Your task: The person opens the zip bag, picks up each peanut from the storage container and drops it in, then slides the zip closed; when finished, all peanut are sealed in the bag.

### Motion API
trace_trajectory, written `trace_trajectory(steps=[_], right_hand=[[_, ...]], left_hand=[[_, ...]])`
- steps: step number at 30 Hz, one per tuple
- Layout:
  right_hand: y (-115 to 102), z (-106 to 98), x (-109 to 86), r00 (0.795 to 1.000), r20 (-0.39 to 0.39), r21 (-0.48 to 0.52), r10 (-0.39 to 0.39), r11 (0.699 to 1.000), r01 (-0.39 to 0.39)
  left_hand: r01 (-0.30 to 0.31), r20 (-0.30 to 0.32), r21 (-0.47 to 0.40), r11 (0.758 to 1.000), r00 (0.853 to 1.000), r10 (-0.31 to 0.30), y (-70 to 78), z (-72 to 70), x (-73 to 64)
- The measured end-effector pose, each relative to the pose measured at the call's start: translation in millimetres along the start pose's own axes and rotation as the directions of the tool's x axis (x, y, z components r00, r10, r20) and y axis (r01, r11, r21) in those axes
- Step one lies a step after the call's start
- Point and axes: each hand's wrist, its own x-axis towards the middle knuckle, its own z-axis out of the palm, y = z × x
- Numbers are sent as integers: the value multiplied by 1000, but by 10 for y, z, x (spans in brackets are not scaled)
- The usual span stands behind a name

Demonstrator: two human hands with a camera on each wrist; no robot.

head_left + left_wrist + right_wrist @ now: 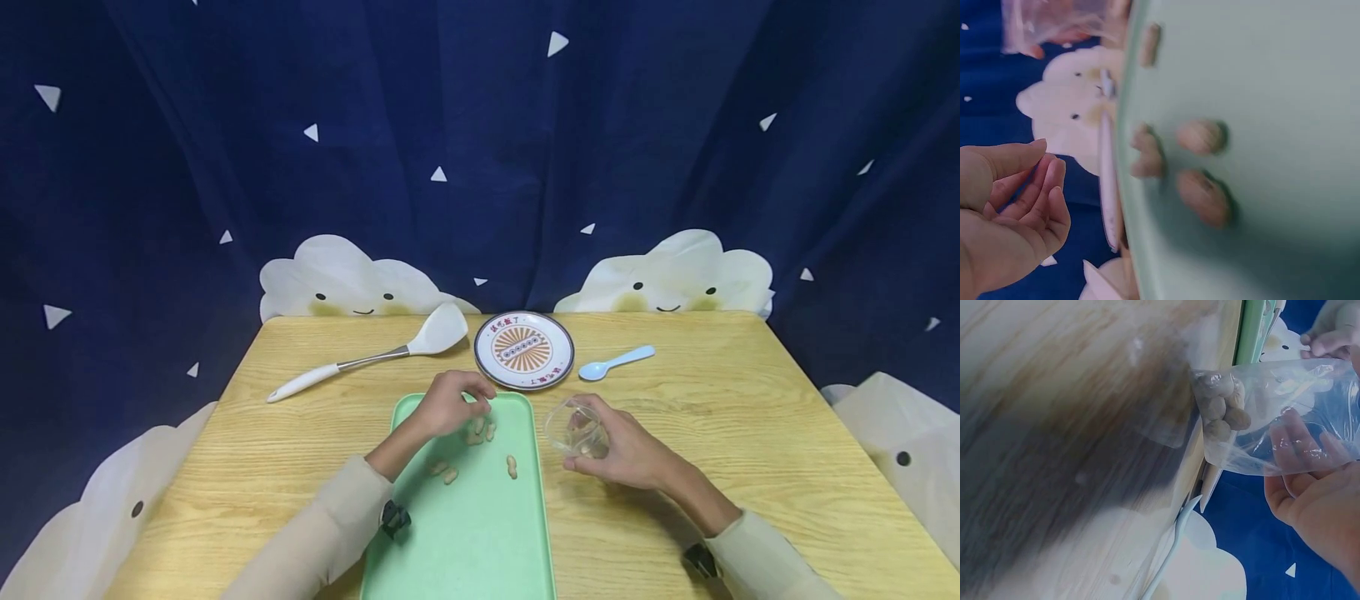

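Observation:
My left hand hovers above the far end of a green tray, fingers bent and thumb tip near the fingertips. Nothing shows between them in the left wrist view. Several unshelled peanuts lie scattered on the tray; a few peanuts appear close up in the left wrist view. To the right of the tray, my right hand grips a clear cup around its side, the cup tilted. Several peanuts sit at the bottom of the cup in the right wrist view, close to the wooden table.
Behind the tray stands a patterned round plate. A light blue spoon lies right of it, and a white spatula lies to its left. A dark blue curtain hangs behind the wooden table.

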Motion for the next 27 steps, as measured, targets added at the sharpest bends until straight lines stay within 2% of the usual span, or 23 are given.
trace_trajectory(steps=[3,9,17,27], right_hand=[[3,-3,4,1000,-2,-5,4,1000,-4],[12,-7,1,1000,-9,-5,1,1000,-1],[15,-3,-6,1000,-22,-5,-8,1000,8],[22,3,3,1000,-13,3,-5,1000,5]], left_hand=[[27,9,29,999,1000,-28,-112,14,30],[76,89,47,996,993,-80,-232,29,66],[76,159,91,993,983,-90,-333,93,109],[71,174,144,987,980,-96,-345,134,115]])
